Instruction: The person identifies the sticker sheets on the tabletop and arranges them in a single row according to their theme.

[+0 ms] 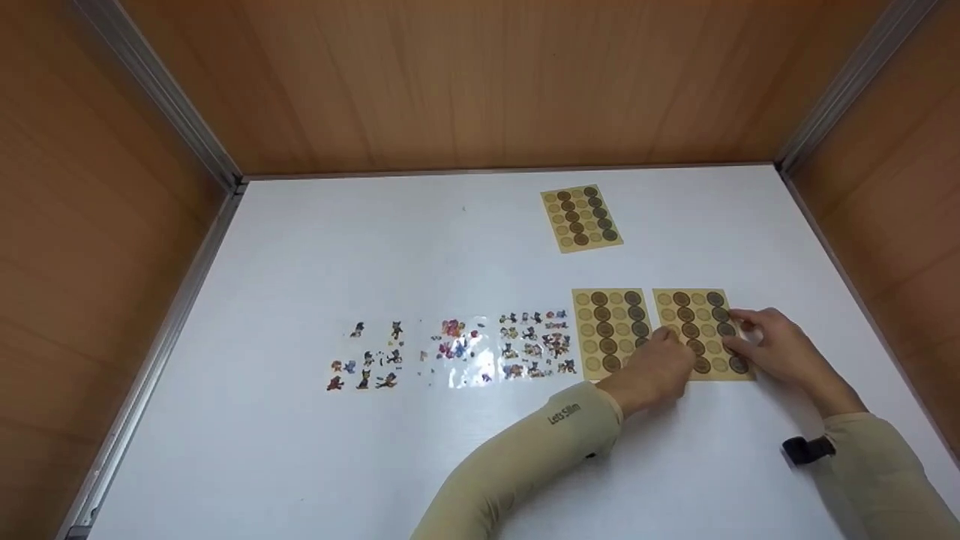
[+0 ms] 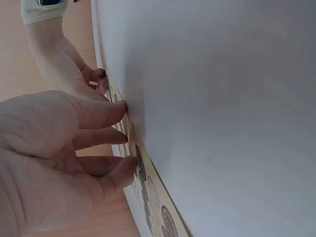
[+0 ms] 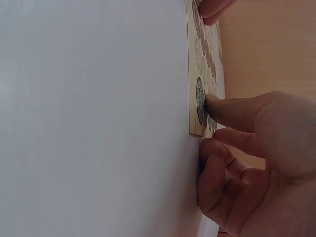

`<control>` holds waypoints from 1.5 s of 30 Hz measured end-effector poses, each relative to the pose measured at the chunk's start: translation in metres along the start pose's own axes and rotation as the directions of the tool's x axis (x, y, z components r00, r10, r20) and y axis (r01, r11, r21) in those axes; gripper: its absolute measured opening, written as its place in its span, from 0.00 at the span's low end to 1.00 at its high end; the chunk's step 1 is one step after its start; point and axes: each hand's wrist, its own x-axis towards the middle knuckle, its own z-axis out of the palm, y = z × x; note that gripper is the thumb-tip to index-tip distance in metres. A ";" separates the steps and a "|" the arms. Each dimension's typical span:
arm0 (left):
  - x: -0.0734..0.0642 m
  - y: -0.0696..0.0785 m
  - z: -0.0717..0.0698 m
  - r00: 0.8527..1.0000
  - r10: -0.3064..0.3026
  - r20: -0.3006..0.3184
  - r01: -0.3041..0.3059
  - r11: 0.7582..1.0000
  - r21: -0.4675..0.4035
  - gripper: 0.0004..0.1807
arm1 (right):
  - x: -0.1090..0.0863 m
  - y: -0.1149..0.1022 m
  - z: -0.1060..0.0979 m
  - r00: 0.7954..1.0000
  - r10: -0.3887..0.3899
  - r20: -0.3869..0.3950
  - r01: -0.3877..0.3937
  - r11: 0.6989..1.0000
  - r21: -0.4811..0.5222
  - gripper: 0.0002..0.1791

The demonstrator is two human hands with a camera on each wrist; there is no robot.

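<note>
A tan sheet of round, coin-like stickers (image 1: 709, 298) lies flat on the white table, with both hands at it. My left hand (image 1: 660, 367) reaches across the sheet beside it; its fingertips touch down by the near sheet's left edge. In the left wrist view the thumb and fingers (image 2: 106, 114) are spread apart along the sheets. My right hand (image 1: 780, 349) is at the right edge, its thumb (image 3: 232, 111) resting on the printed circles and its index finger along the border. Just left lies a matching sticker sheet (image 1: 589, 330), partly covered by the left hand.
A third coin-sticker sheet (image 1: 581, 217) lies tilted farther back. Left of the row are clear sheets with small cartoon figures: one (image 1: 534, 345), a shiny one (image 1: 457, 352) and another (image 1: 365, 356). Wooden panels (image 1: 480, 82) wall the table at the back and sides.
</note>
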 end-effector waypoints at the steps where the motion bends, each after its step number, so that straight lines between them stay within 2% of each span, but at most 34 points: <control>1: 0.000 0.001 0.000 1.000 0.000 0.001 0.000 1.000 0.016 0.07 | 0.000 0.000 0.000 1.000 0.004 0.008 -0.004 1.000 0.001 0.32; 6: -0.002 0.003 0.000 1.000 -0.023 0.003 0.023 0.997 0.071 0.10 | 0.002 -0.001 0.000 0.998 0.031 0.050 -0.031 1.000 0.004 0.34; 11: -0.003 0.002 0.000 0.998 -0.056 0.015 0.055 0.997 0.058 0.09 | 0.002 -0.001 -0.001 0.998 0.028 0.054 -0.028 1.000 0.004 0.33; 17: -0.004 0.001 -0.002 0.999 -0.040 0.004 0.039 0.998 0.051 0.08 | 0.002 -0.002 -0.002 0.998 0.030 0.055 -0.031 1.000 0.006 0.33; 24: -0.005 0.000 -0.002 1.000 -0.021 -0.013 0.021 1.000 0.000 0.08 | 0.001 -0.001 -0.004 0.998 0.040 0.049 -0.040 0.999 -0.004 0.33; 31: -0.003 -0.001 -0.001 1.000 0.005 -0.013 -0.005 1.000 0.016 0.09 | -0.002 -0.001 -0.005 0.997 0.052 0.055 -0.053 0.999 0.013 0.33; 36: -0.003 -0.002 -0.002 1.000 0.020 -0.011 -0.020 1.000 0.021 0.05 | -0.002 -0.001 -0.005 0.997 0.045 0.057 -0.045 0.999 0.003 0.32; 40: -0.005 -0.007 -0.006 0.999 0.039 -0.018 -0.039 0.999 -0.010 0.07 | -0.002 -0.005 -0.011 0.997 0.026 0.069 -0.026 1.000 -0.001 0.33; 45: -0.008 -0.021 -0.017 0.999 0.016 -0.031 -0.016 1.000 0.000 0.10 | 0.006 -0.015 -0.024 0.995 -0.012 0.096 0.009 0.999 0.036 0.33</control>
